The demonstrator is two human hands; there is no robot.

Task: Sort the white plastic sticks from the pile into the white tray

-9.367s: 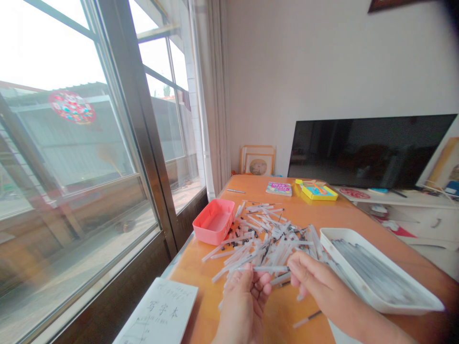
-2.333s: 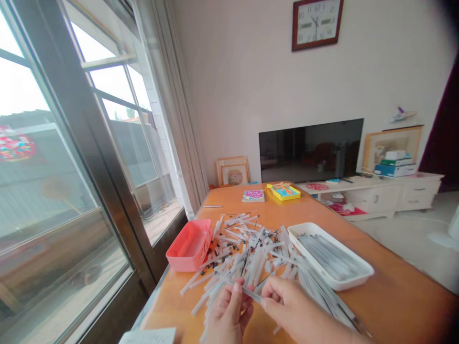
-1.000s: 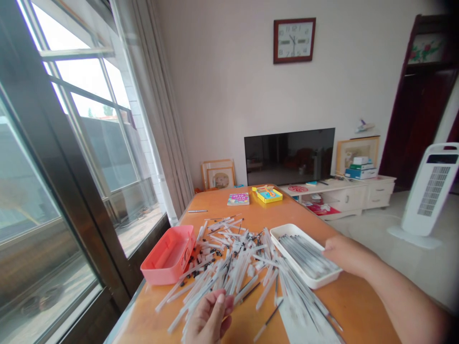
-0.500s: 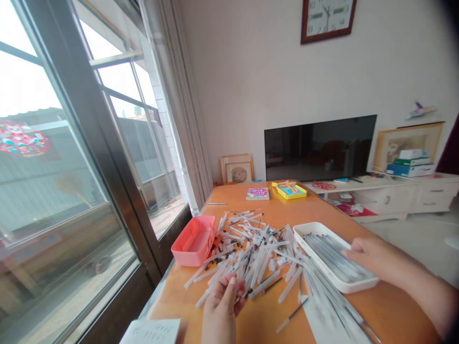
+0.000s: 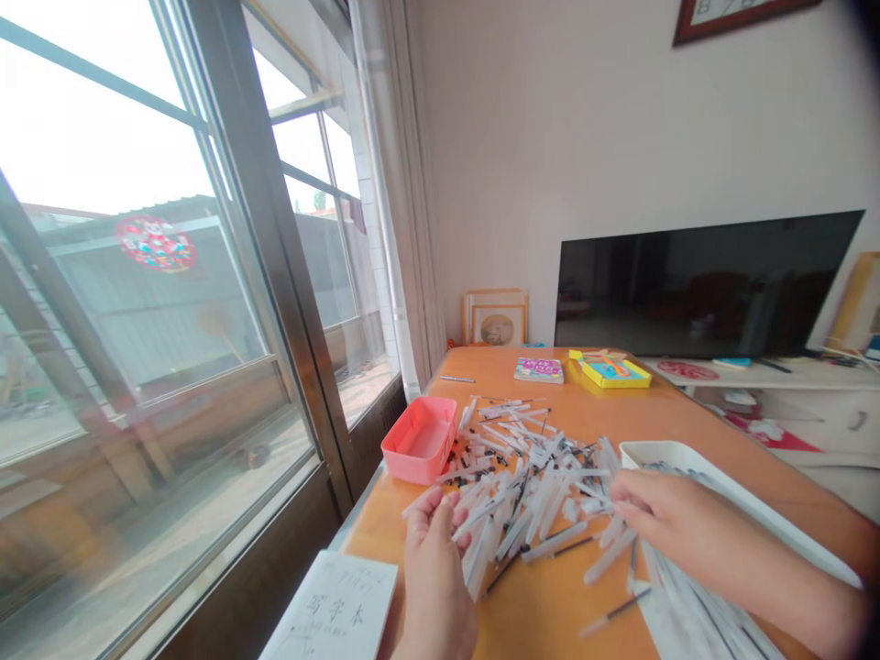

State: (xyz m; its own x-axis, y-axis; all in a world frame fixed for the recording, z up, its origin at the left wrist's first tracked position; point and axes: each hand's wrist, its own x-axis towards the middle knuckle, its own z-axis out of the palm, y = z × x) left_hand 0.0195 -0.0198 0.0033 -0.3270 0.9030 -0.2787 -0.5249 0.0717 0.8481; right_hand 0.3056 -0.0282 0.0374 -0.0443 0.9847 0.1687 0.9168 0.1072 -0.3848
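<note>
A loose heap of translucent pen barrels, dark-tipped refills and small black parts (image 5: pixel 543 486) covers the middle of the wooden table. My left hand (image 5: pixel 436 559) is at the heap's near left side, fingers curled and thumb pressed in; whether a thin part sits between them I cannot make out. Over the heap's right edge reaches my right hand (image 5: pixel 643 504), its fingers bent together and their tips hidden among the barrels. Beneath and behind my right forearm stands a white tray (image 5: pixel 660 449) holding grey refills, partly covered by the arm.
A pink basket (image 5: pixel 419 449) stands left of the heap. In the front left lies a white notebook (image 5: pixel 336 605). Farther back are a pen (image 5: pixel 457 379), a purple booklet (image 5: pixel 539 369) and a yellow box (image 5: pixel 615 371). Long clear strips (image 5: pixel 694 596) lie at the front right.
My right hand has moved left from the white tray to the heap's right edge. My left hand stays curled near the heap. The view has turned left and down.
</note>
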